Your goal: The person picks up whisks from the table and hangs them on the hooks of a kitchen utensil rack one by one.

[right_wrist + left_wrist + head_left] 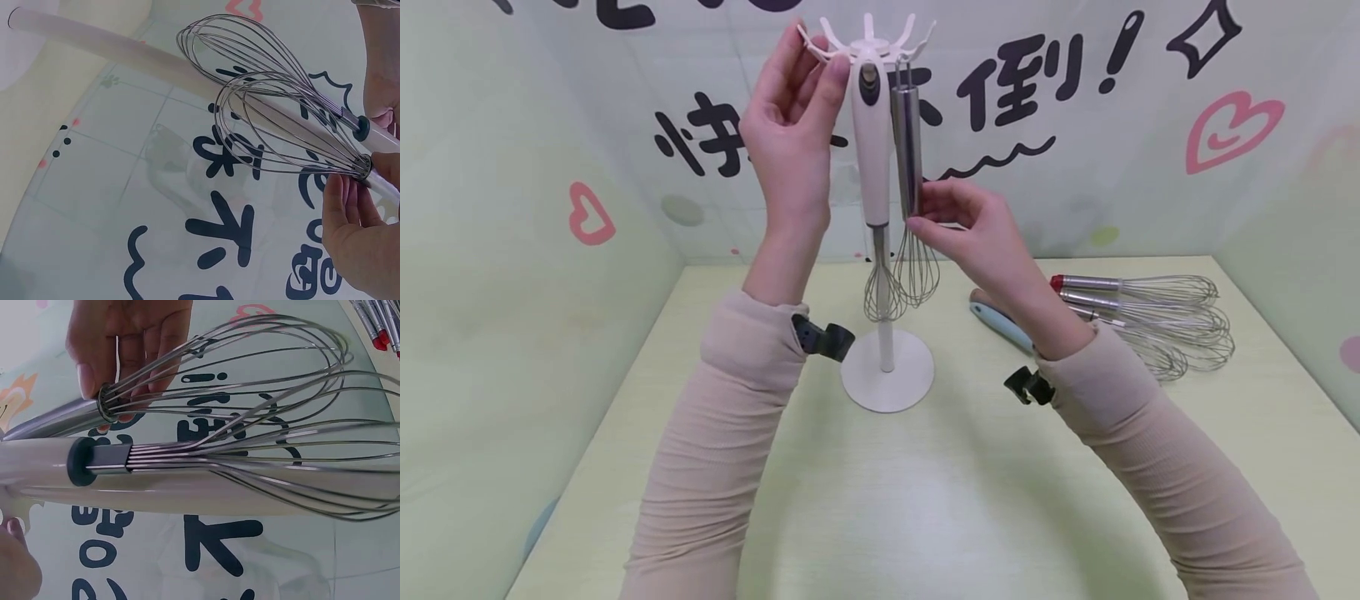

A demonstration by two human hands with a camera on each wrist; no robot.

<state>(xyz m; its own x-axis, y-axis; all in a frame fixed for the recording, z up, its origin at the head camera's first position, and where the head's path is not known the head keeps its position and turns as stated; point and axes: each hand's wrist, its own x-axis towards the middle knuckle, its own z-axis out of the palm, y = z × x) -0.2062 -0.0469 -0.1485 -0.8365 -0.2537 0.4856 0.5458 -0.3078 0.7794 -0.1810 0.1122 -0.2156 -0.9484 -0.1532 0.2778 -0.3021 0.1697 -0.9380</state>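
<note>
A white whisk stand with a round base, a pole and a ring of hooks stands on the table. At its top, my left hand pinches a left-side hook between thumb and fingers. A white-handled whisk hangs upright at the front of the stand. Just right of it, a steel-handled whisk has its wire loop up at a hook; whether it bears on the hook I cannot tell. My right hand pinches that steel handle at its lower end, above the wires.
Several whisks lie at the right of the table, among them a red-ended steel one and a blue handle, partly behind my right forearm. A printed backdrop rises close behind the stand.
</note>
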